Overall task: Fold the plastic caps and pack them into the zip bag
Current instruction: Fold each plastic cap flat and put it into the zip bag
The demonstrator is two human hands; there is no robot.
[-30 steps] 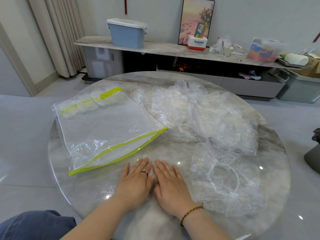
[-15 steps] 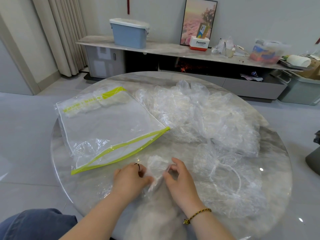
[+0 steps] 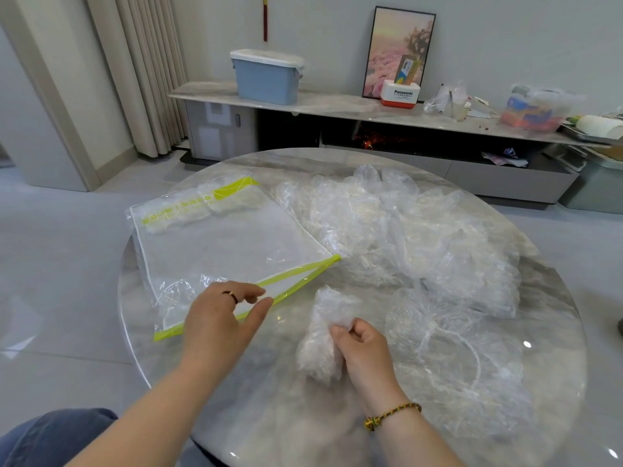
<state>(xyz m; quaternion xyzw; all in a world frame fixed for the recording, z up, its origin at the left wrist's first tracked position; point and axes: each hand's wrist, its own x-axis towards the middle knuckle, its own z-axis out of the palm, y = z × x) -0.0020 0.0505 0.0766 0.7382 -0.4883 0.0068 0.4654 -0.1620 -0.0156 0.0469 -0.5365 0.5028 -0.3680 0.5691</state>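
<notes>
A clear zip bag [image 3: 232, 251] with a yellow-green zipper edge lies on the left of the round marble table [image 3: 269, 416], a few folded caps inside at its far end. My right hand [image 3: 362, 347] grips a folded, bunched plastic cap [image 3: 323, 332] just above the table. My left hand [image 3: 222, 315] hovers at the bag's zipper edge, fingers loosely extended and holding nothing. A heap of loose clear plastic caps [image 3: 404, 230] covers the table's right and far side, and one spread cap [image 3: 451, 352] with a white elastic ring lies beside my right hand.
A low marble-topped cabinet [image 3: 337, 106] stands behind the table with a blue lidded bin [image 3: 266, 77], a framed picture [image 3: 399, 52], a small white and red box [image 3: 401, 96] and clutter. Curtains hang at the left. My knee in blue jeans [image 3: 57, 439] shows at the lower left.
Both hands lay flat together on a cap, then bunched it up. Now my right hand alone holds the folded cap, and my left hand has moved left to the bag's zipper edge.
</notes>
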